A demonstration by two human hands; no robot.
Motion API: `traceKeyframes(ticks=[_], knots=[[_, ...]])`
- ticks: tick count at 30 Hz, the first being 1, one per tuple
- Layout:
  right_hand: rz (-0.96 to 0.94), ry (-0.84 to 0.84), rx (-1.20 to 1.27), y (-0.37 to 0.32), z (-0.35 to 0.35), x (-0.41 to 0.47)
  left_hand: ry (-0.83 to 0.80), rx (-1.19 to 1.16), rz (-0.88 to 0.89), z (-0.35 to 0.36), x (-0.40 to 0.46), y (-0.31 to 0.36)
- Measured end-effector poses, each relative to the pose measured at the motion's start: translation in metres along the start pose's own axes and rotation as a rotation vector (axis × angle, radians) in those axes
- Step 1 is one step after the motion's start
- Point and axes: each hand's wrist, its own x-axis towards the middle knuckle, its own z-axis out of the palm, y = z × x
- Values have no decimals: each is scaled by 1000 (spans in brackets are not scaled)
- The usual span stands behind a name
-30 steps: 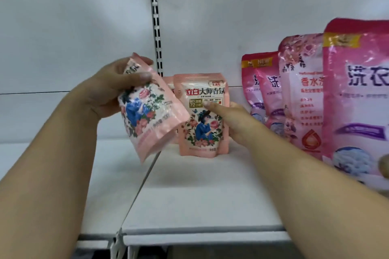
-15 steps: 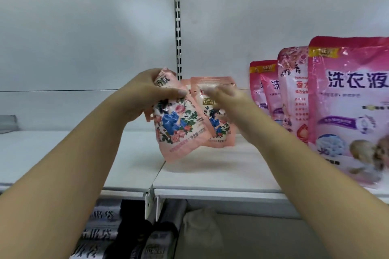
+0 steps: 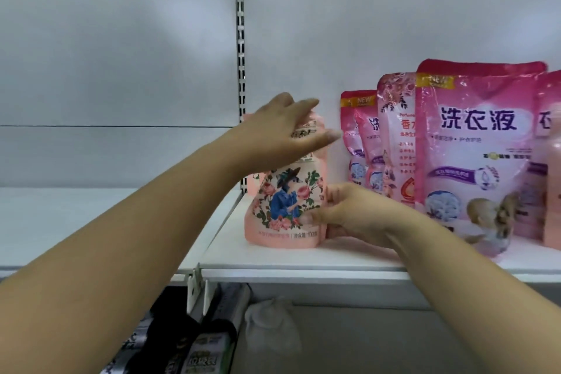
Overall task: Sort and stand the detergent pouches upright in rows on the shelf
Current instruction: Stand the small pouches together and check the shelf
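Nearest, the right hand [image 3: 349,215] pinches the small floral detergent pouch [image 3: 287,206] low on the shelf [image 3: 303,261]; the left hand [image 3: 282,133], fingers spread, presses its top. Released unevenly, it could slump against the pouch behind.

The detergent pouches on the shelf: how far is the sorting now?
Done: the large pink pouches stand upright in rows at the right of the shelf. In hand: the small floral pouch stands on the shelf, the right hand holding its side, the left hand open over its top. At least one more small pouch shows behind it. Left: release, align the small row.
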Motion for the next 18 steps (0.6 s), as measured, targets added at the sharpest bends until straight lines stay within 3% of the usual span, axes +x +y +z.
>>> traceKeyframes(ticks=[3, 7, 9, 13, 18], knots=[[1, 58, 74, 2, -3, -2, 153, -280, -117, 5, -3, -3], [18, 45, 141, 2, -5, -5, -78, -961, -512, 15, -30, -27], [32, 57, 141, 1, -4, -6, -48, -1171, -518, 22, -37, -31], [55, 89, 104, 2, -4, -5, 124, -1014, -388, 13, -29, -34], [36, 114, 104, 1, -5, -2, 165, -716, -362, -22, -12, -50]])
